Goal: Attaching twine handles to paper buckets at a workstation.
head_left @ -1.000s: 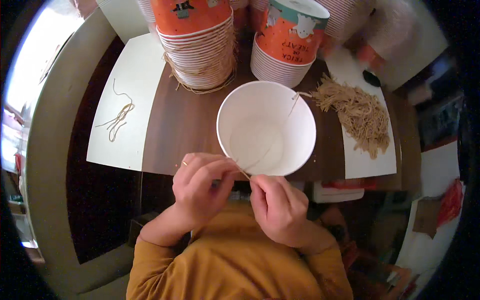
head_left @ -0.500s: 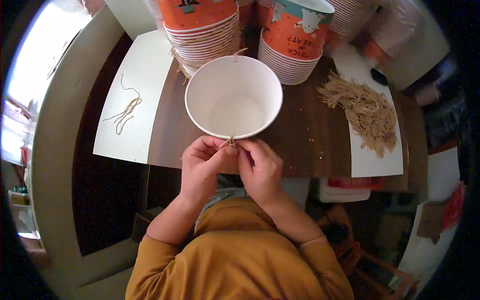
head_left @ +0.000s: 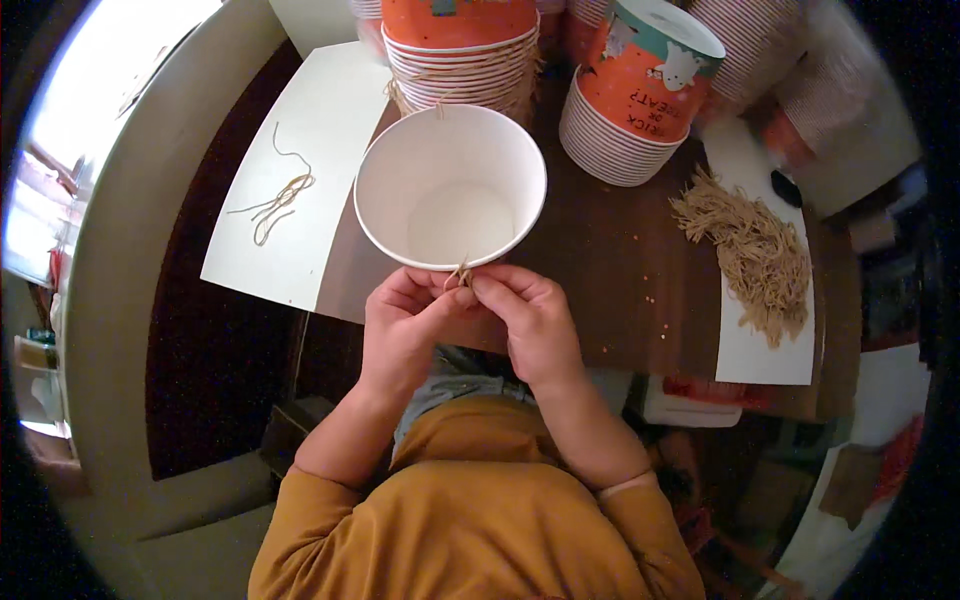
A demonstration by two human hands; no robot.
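Note:
A white paper bucket (head_left: 390, 190) stands before me with its mouth toward me, on or just over the table's near part. Brown twine (head_left: 462, 276) passes through its near rim, and a small bit of twine shows at the far rim. At the near rim, my left hand (head_left: 400, 325) pinches the twine between thumb and fingers. Close against it, my right hand (head_left: 540, 320) also pinches the twine, its thumb and forefinger meeting at the loop. Whether the twine is knotted there I cannot tell.
Beyond the bucket rise stacked orange paper buckets (head_left: 460, 28), with twine around their rims. Another orange stack (head_left: 640, 95) stands right of it. Loose twine strands (head_left: 280, 205) lie on a white sheet at left. A twine heap (head_left: 755, 260) rests on a white sheet at right.
The view has turned, so the table and stacks sit farther right. My right fingers have shifted on the twine, and the bucket sits slightly more to the left over my hands.

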